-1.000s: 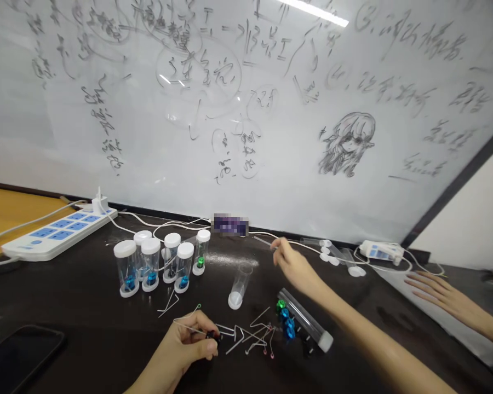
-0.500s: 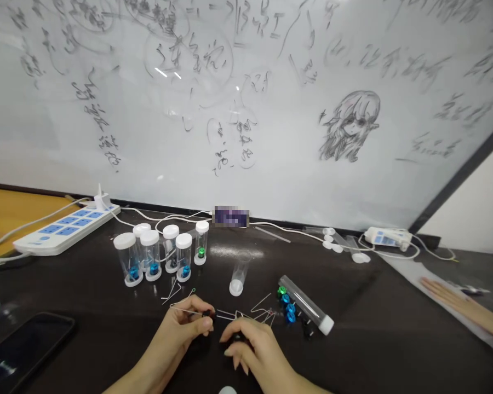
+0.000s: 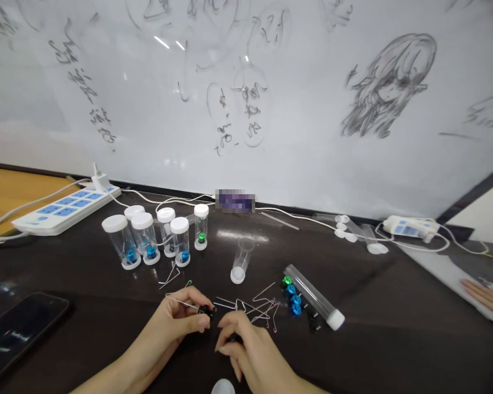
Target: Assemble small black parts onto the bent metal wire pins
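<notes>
My left hand (image 3: 176, 323) pinches a thin bent wire pin (image 3: 181, 300) with a small black part (image 3: 206, 310) at its tip. My right hand (image 3: 246, 350) is curled with fingertips closed on a small dark piece beside it, just right of the left hand. A loose heap of bent wire pins (image 3: 257, 310) lies just beyond both hands. Small green and blue beads (image 3: 291, 295) sit beside a capped clear tube lying on its side (image 3: 314, 296). An uncapped clear tube (image 3: 240, 261) stands upside down on the dark table (image 3: 107, 306).
Several capped clear vials (image 3: 148, 243) holding blue or green beads stand at the left. A black phone (image 3: 16, 328) lies front left, a white power strip (image 3: 61, 208) at the back left. Spare tubes and caps (image 3: 349, 232) and another person's fingers (image 3: 487, 295) are at right.
My right hand drew back from the far side of the table and closed in beside the left hand near the pins. The camera tilted down and nearer.
</notes>
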Demonstrator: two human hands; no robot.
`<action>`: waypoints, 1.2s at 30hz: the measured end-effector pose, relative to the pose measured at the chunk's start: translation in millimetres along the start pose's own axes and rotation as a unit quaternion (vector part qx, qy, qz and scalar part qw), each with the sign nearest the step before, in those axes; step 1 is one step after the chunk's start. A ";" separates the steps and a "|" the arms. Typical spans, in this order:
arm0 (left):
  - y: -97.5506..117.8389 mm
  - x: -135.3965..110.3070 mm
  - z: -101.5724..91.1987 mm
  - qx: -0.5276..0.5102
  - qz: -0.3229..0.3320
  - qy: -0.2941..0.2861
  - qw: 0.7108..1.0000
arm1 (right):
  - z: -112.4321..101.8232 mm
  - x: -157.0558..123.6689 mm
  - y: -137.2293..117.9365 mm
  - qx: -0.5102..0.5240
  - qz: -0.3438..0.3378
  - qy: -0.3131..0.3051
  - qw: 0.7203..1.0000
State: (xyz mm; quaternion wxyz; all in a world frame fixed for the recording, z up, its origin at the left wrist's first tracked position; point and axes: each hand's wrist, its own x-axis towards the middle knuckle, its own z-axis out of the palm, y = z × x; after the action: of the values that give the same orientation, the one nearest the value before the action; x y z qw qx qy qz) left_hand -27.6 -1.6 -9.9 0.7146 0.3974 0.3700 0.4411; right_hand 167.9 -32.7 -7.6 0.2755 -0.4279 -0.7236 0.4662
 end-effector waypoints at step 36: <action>-5.3 -10.7 11.4 -0.013 -0.027 -0.032 0.999 | -3.6 -5.7 -5.4 0.008 -0.147 0.162 0.976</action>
State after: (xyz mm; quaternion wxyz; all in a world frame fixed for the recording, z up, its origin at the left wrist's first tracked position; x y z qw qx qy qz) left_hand -19.3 -15.8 -8.1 0.7431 0.3918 0.3513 0.4133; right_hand 171.6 -37.2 -1.3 0.4579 -0.3843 -0.7208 0.3509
